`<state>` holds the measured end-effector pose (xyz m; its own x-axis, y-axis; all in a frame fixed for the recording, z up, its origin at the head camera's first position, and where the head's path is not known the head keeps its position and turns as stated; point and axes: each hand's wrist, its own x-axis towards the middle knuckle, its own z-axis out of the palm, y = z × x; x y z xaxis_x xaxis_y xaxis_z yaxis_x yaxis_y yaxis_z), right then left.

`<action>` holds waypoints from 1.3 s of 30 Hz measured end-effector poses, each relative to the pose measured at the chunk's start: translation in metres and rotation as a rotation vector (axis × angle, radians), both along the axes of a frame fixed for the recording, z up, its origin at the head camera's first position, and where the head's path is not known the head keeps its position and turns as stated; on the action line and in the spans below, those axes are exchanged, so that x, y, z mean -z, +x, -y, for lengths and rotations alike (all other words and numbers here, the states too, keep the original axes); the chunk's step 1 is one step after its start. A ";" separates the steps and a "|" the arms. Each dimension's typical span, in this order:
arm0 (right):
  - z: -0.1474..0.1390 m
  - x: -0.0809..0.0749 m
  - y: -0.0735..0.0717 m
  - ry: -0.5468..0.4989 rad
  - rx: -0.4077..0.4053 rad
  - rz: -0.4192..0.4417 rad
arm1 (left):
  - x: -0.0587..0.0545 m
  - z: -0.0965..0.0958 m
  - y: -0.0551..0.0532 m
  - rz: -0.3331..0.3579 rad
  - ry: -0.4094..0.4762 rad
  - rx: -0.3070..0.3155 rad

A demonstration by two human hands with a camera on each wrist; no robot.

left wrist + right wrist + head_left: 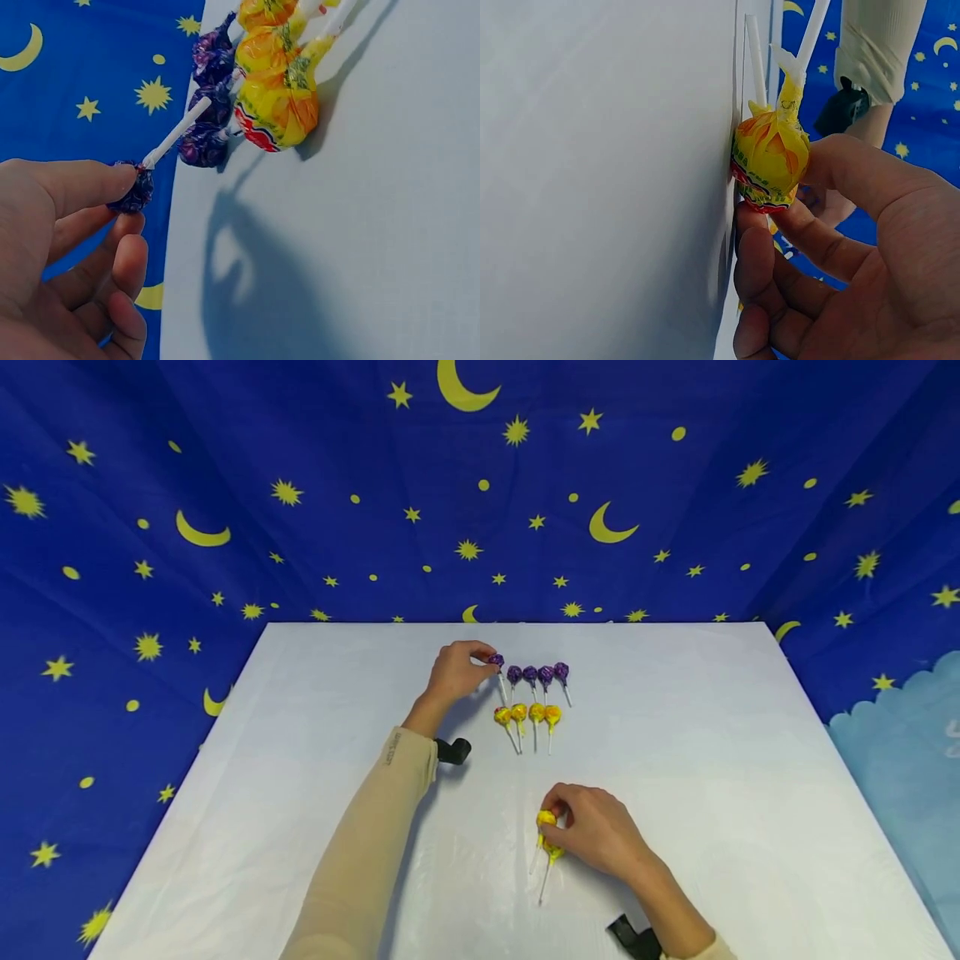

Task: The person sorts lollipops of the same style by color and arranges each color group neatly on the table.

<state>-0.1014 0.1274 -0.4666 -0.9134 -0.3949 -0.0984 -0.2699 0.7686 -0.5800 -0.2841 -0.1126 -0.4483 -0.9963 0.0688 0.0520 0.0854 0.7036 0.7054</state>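
My left hand [459, 672] pinches a purple-wrapped lollipop [496, 660] between thumb and fingertips, at the left end of a row of several purple lollipops [530, 675]. In the left wrist view, the held lollipop's white stick [178, 133] points up and to the right. Just below that row lie several yellow lollipops [536, 713], sticks toward me. Nearer to me, my right hand [596, 828] pinches a yellow lollipop [545, 818] by its head. A second yellow lollipop [772, 154] sits close against it by the thumb and partly covers it in the right wrist view.
The white table [712, 752] reaches back to a blue star-and-moon cloth [480, 527]. Black wrist pieces [453, 751] stick out from both forearms near the tabletop. Light blue cloth [907, 752] hangs by the right edge.
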 end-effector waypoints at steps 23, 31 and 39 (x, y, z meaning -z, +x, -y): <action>-0.001 0.002 0.001 -0.011 -0.002 -0.024 | 0.023 -0.003 -0.009 0.066 -0.098 0.013; -0.001 0.002 0.000 -0.017 -0.003 -0.019 | 0.024 -0.004 -0.007 0.092 -0.083 0.020; -0.002 0.001 0.000 -0.024 -0.005 -0.018 | 0.024 -0.005 -0.005 0.100 -0.067 0.015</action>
